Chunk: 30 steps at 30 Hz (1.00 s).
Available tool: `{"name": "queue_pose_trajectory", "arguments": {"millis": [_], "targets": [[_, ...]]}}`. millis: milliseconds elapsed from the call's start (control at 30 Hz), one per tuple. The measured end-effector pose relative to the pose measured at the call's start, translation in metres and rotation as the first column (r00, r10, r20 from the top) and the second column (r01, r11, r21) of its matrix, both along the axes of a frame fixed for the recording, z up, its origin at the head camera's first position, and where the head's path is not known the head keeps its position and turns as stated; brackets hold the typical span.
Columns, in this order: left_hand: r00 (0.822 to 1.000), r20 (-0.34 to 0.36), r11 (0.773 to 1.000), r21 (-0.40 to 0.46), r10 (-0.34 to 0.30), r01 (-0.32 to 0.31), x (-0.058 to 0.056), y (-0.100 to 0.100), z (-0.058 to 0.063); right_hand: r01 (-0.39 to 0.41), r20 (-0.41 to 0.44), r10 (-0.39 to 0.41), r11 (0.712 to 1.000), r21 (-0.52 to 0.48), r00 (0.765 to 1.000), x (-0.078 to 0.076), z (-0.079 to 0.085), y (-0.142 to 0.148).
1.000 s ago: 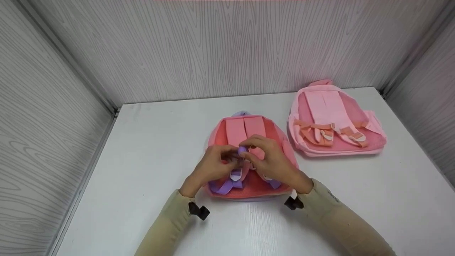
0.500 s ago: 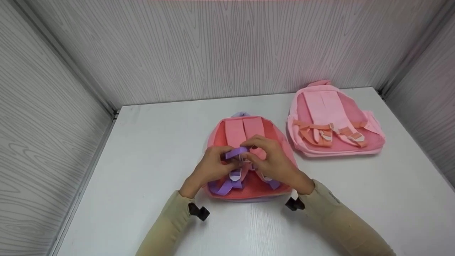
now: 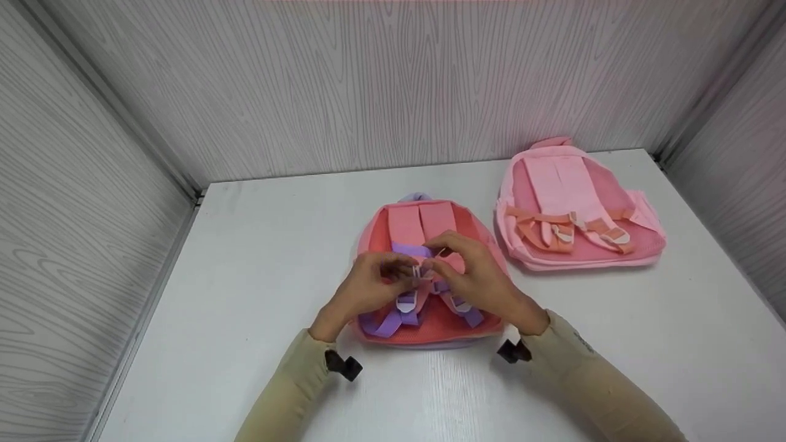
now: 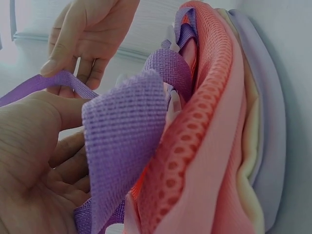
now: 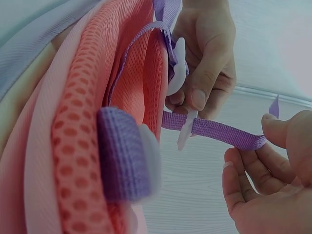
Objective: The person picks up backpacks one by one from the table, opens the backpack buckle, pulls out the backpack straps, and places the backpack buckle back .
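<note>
A coral-pink backpack with purple webbing lies straps-up on the white table, under both hands. My left hand is over its lower left half, pinching a white plastic strap slider between thumb and fingers. Purple webbing runs through that slider toward my right hand. In the right wrist view, the right thumb and fingers pinch this webbing a short way from the slider. A stretch of it also shows above the left fingers in the head view. Other white buckles sit on the strap ends below.
A lighter pink backpack with orange straps lies at the back right, close beside the first. The white table is bounded by grey wood-grain panels at the back and on both sides.
The purple webbing between the hands has come into longer view, its loop shifting up above the left fingers. The right hand has drawn slightly right; the left hand stays put.
</note>
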<state>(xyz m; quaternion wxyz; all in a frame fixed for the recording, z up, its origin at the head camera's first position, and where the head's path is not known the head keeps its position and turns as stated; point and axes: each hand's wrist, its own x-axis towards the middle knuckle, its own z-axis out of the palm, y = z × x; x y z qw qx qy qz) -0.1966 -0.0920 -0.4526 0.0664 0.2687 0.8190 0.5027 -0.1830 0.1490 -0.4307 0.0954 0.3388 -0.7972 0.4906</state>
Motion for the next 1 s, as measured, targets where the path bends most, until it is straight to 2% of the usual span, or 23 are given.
{"name": "queue_pose_trajectory", "arguments": {"millis": [333, 667, 1000], "targets": [[1.000, 0.000, 0.999, -0.042, 0.010, -0.010, -0.001, 0.001, 0.002, 0.005, -0.003, -0.005, 0.999, -0.053, 1.000, 0.001, 0.001, 0.003], [1.000, 0.020, 0.999, -0.039, 0.011, -0.011, 0.000, 0.002, 0.002, 0.037, 0.076, -0.031, 0.996, -0.076, 0.997, 0.004, 0.004, 0.012], [1.000, 0.013, 0.999, -0.036, 0.012, -0.011, -0.001, 0.001, 0.000, 0.016, 0.102, -0.002, 0.991, -0.131, 0.995, 0.005, 0.010, 0.024]]}}
